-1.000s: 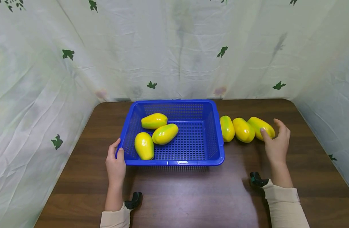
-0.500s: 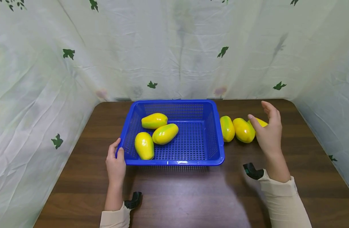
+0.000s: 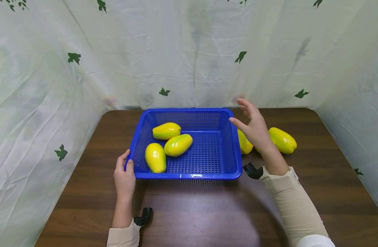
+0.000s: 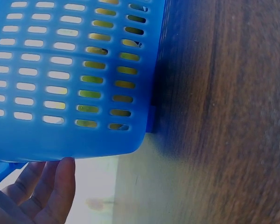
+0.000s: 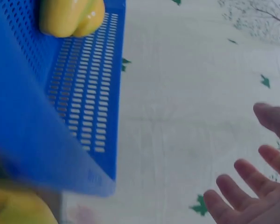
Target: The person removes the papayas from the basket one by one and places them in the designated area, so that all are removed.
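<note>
A blue plastic basket (image 3: 184, 176) stands on the table in the head view. Its left front corner is gripped by my left hand (image 3: 125, 178), thumb on the rim and fingers around the outer side. Inside lie three yellow-green papayas: one at the back (image 3: 166, 131), one in the middle (image 3: 178, 145) and one at the front left (image 3: 155, 157). My right hand (image 3: 253, 127) hovers by the basket's right rim, fingers spread and holding nothing. Beneath it, one papaya (image 3: 245, 143) shows partly beside the basket, and another is almost wholly hidden. A further papaya (image 3: 283, 140) lies to the right.
The brown wooden table (image 3: 189, 212) reaches back to a pale curtain (image 3: 189, 55) with green leaf prints. Curtain also hangs at both sides. A black wrist mount (image 3: 253, 171) sits on the right sleeve, another (image 3: 143, 216) on the left.
My right hand has moved left from the rightmost papaya, over the others, to the basket's right rim. That papaya is uncovered again. My left hand and the basket stay put.
</note>
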Demonstrator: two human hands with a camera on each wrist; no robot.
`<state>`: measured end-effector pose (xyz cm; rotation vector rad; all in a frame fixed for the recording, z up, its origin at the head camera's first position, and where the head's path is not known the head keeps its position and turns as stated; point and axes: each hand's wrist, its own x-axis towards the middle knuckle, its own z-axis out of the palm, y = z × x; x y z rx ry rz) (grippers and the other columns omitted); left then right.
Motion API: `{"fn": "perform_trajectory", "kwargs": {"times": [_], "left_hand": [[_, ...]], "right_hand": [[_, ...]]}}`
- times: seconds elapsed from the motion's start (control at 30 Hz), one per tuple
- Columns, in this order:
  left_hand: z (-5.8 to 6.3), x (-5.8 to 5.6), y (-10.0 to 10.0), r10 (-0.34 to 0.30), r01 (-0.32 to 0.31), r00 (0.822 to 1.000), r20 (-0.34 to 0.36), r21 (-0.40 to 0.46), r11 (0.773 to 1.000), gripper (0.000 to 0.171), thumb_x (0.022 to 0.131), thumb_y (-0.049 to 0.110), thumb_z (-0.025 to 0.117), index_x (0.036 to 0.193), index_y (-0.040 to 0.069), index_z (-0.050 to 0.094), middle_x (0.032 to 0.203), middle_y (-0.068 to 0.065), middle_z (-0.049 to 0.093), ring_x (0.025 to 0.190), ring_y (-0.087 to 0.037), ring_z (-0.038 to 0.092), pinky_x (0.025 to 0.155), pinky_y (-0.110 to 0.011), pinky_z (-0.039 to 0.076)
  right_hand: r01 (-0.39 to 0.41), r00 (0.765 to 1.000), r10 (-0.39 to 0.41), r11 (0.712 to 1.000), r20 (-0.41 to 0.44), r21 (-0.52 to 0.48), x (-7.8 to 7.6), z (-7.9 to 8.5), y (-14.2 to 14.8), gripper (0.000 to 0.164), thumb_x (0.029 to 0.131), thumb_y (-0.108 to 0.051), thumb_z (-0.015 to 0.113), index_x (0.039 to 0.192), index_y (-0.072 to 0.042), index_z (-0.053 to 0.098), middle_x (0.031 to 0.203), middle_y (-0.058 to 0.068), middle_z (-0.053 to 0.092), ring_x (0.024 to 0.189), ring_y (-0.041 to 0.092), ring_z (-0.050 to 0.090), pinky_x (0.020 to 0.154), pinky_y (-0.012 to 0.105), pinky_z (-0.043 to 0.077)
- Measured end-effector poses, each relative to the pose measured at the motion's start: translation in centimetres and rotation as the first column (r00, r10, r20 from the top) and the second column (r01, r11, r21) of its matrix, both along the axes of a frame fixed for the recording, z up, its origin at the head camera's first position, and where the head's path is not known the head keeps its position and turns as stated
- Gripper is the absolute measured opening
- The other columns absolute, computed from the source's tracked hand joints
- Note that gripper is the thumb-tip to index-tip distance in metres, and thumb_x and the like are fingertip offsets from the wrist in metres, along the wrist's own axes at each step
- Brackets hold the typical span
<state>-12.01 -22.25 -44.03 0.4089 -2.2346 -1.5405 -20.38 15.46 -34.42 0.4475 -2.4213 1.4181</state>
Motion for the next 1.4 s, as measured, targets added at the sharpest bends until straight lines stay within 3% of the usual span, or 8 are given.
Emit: {"fn": "perform_trajectory", "kwargs": {"times": [0.23, 0.5, 0.7, 0.9, 1.03, 1.23, 1.4], "left_hand": [[-0.3, -0.1, -0.1, 0.006, -0.006, 1.0, 0.017, 0.007, 1.0, 0.035, 0.094, 0.019, 0.04, 0.126, 0.011, 0.049, 0.13, -0.004, 0.048, 0.113, -0.021, 0.046, 0.096, -0.041, 0.035], [-0.1, -0.1, 0.0, 0.014, -0.014, 1.0, 0.016, -0.003, 1.0, 0.035, 0.094, 0.02, 0.04, 0.126, 0.011, 0.05, 0.13, -0.004, 0.048, 0.114, -0.021, 0.045, 0.096, -0.042, 0.035], [-0.1, 0.1, 0.0, 0.005, -0.005, 1.0, 0.011, -0.001, 1.0, 0.035, 0.094, 0.019, 0.04, 0.126, 0.01, 0.05, 0.13, -0.006, 0.048, 0.114, -0.022, 0.045, 0.096, -0.043, 0.035], [0.0, 0.0, 0.0, 0.007, -0.007, 0.999, 0.031, 0.008, 1.0, 0.035, 0.094, 0.02, 0.04, 0.127, 0.012, 0.049, 0.13, -0.003, 0.047, 0.113, -0.019, 0.045, 0.096, -0.041, 0.035], [-0.1, -0.1, 0.0, -0.005, 0.005, 0.999, 0.039, 0.017, 1.0, 0.035, 0.095, 0.021, 0.04, 0.128, 0.012, 0.048, 0.132, -0.003, 0.046, 0.115, -0.019, 0.044, 0.097, -0.04, 0.034], [-0.1, -0.2, 0.0, -0.006, 0.005, 0.999, 0.038, 0.019, 1.0, 0.035, 0.094, 0.02, 0.039, 0.128, 0.012, 0.048, 0.132, -0.003, 0.046, 0.115, -0.019, 0.045, 0.096, -0.04, 0.035], [-0.1, -0.2, -0.1, 0.0, -0.001, 0.999, 0.04, 0.023, 1.0, 0.035, 0.094, 0.02, 0.039, 0.127, 0.012, 0.048, 0.132, -0.003, 0.046, 0.114, -0.019, 0.045, 0.096, -0.041, 0.035]], "right_hand": [[-0.234, 0.969, 0.224, 0.967, 0.1, 0.1, -2.1, -0.5, -3.2, 0.063, 0.082, -0.021, 0.066, 0.136, -0.011, 0.036, 0.136, 0.007, 0.038, 0.122, 0.027, 0.036, 0.1, 0.04, 0.028], [-0.428, 0.892, 0.392, 0.892, 0.226, 0.141, -4.2, -1.7, -5.9, 0.064, 0.081, -0.026, 0.066, 0.137, -0.015, 0.035, 0.138, 0.002, 0.036, 0.123, 0.028, 0.034, 0.099, 0.043, 0.03], [-0.521, 0.819, 0.44, 0.839, 0.367, 0.157, -5.7, -3.0, -7.7, 0.067, 0.081, -0.027, 0.066, 0.138, -0.015, 0.033, 0.139, 0.004, 0.034, 0.124, 0.031, 0.032, 0.096, 0.047, 0.032], [-0.563, 0.762, 0.455, 0.817, 0.46, 0.125, -6.2, -4.5, -9.2, 0.064, 0.082, -0.018, 0.066, 0.137, -0.014, 0.035, 0.14, 0.006, 0.034, 0.125, 0.033, 0.031, 0.098, 0.048, 0.029], [-0.583, 0.734, 0.45, 0.802, 0.509, 0.132, -6.4, -5.3, -9.8, 0.065, 0.082, -0.02, 0.066, 0.138, -0.015, 0.034, 0.141, 0.004, 0.033, 0.125, 0.032, 0.031, 0.098, 0.047, 0.029], [-0.649, 0.696, 0.481, 0.739, 0.533, 0.18, -6.6, -6.1, -10.5, 0.067, 0.081, -0.021, 0.067, 0.138, -0.012, 0.033, 0.142, 0.005, 0.031, 0.129, 0.024, 0.026, 0.102, 0.043, 0.023], [-0.669, 0.673, 0.437, 0.703, 0.597, 0.24, -6.4, -6.3, -11.3, 0.069, 0.081, -0.025, 0.067, 0.14, -0.018, 0.032, 0.143, 0.003, 0.028, 0.13, 0.023, 0.023, 0.103, 0.043, 0.021]]}}
